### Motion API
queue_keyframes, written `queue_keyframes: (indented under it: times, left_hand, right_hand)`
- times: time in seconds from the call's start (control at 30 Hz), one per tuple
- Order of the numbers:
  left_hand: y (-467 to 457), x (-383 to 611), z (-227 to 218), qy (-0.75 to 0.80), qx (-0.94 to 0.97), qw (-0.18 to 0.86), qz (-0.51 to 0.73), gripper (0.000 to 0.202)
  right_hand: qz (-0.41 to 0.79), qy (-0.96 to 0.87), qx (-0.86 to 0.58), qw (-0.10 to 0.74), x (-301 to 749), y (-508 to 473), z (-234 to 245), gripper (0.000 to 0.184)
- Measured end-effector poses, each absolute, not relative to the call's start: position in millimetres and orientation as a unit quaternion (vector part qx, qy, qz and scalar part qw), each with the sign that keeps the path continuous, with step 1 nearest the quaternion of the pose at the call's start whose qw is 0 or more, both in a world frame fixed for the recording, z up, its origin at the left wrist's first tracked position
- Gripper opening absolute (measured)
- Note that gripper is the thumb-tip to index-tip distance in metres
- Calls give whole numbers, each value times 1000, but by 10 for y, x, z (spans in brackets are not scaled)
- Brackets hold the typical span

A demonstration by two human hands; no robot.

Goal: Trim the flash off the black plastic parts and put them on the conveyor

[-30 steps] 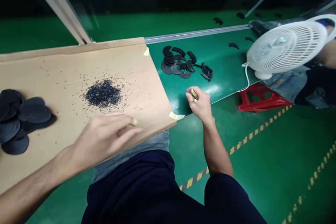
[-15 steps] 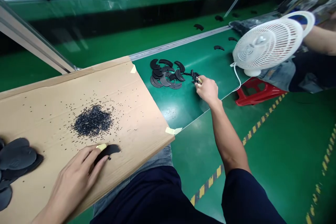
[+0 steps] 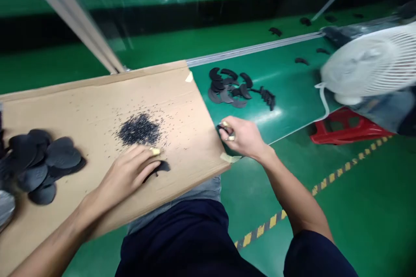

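Note:
My left hand (image 3: 131, 166) is closed on a black crescent-shaped piece (image 3: 164, 166), held low over the cardboard (image 3: 191, 138). Yellow covers sit on some fingertips of both hands. My right hand (image 3: 243, 136) pinches a small dark part (image 3: 224, 129) near the cardboard's right edge; its exact shape is blurred. Just beyond my left hand lies a heap of tiny black bits (image 3: 139, 129), scattered at its rim. Past my right hand, a group of black crescent pieces (image 3: 225, 94) rests on the green table, beside a cluster of small black parts (image 3: 268, 98).
Black oval pieces (image 3: 63, 156) are piled at the cardboard's left. A white fan (image 3: 367, 60) stands on the table at right, above a red stool (image 3: 347, 127). A metal post (image 3: 78, 21) rises behind the cardboard. More black pieces (image 3: 301, 61) lie further along.
My right hand has left the cluster of small black parts and come back toward the cardboard, pinching a small dark part. My left hand keeps the crescent piece. The view has shifted.

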State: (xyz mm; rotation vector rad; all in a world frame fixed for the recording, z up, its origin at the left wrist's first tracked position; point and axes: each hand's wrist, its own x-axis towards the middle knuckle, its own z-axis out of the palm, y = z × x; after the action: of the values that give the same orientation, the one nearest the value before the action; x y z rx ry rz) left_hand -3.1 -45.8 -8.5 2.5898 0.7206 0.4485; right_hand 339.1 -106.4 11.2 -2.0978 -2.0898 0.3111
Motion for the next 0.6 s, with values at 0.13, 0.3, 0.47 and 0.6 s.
queue_keyframes:
  times: [0.13,0.3,0.47,0.6]
  left_hand:
    - [-290,71,-58,265,931,200,152,25]
    - [-319,-7,-74,285,933,201,92,27]
    - [-373,-15,-60,279,937,197,78,25]
    - [-348,-12,-51,256,943,206,57,20]
  right_hand:
    - [150,-822,-547,48,2603,-945,-20,18]
    - [205,-825,-519,92,2484,-800,-81,23]
    - [192,-795,-563,114,2629,-758,-35,16]
    - [208,-804,-548,102,2520,-844,-88,11]
